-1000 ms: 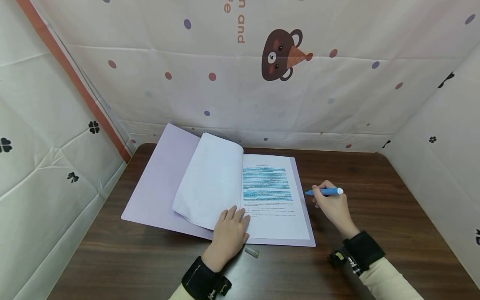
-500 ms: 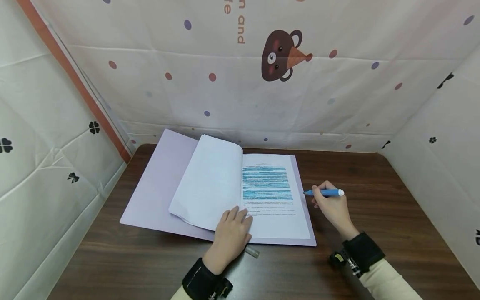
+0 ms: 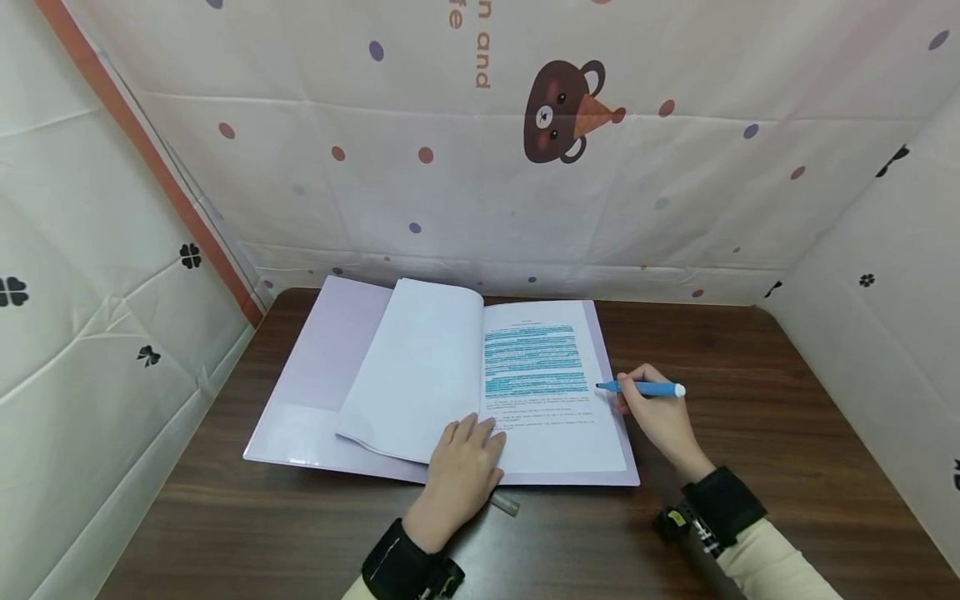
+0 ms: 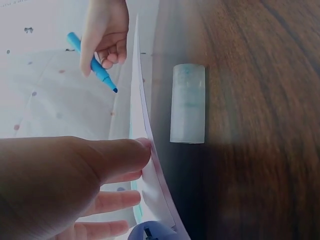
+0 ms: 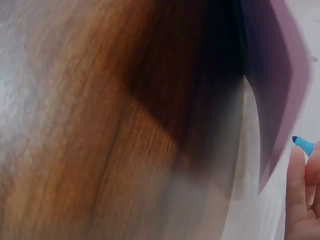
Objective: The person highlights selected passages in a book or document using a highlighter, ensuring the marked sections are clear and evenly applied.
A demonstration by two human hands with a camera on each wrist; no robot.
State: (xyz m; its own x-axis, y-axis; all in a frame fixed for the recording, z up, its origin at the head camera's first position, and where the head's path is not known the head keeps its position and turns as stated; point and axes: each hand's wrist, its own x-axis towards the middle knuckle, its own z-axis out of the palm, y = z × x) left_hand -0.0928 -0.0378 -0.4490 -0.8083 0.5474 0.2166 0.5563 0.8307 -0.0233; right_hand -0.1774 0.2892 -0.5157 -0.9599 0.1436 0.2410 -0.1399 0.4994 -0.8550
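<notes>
A lilac folder (image 3: pixel 311 367) lies spread on the table, holding a stack of white sheets (image 3: pixel 427 367). On its right side, the printed page (image 3: pixel 558 450) has several upper lines coloured blue, with plain lines below. My left hand (image 3: pixel 461 467) rests on the lower part of the sheets near the fold, fingers extended; its thumb touches the near edge in the left wrist view. My right hand (image 3: pixel 660 417) pinches a blue marker (image 3: pixel 652 388), its dark tip pointing left over the page's right margin. In the left wrist view the tip (image 4: pixel 115 90) appears uncapped.
A small whitish translucent cylinder (image 4: pixel 188 103) lies on the brown wood table (image 3: pixel 570 550), just in front of the folder and beside my left hand. A patterned white cloth (image 3: pixel 465 192) hangs behind the table and along both sides.
The folder's right side has risen a little and its far left corner has come lower. My right hand has moved slightly left, bringing the marker tip over the page margin.
</notes>
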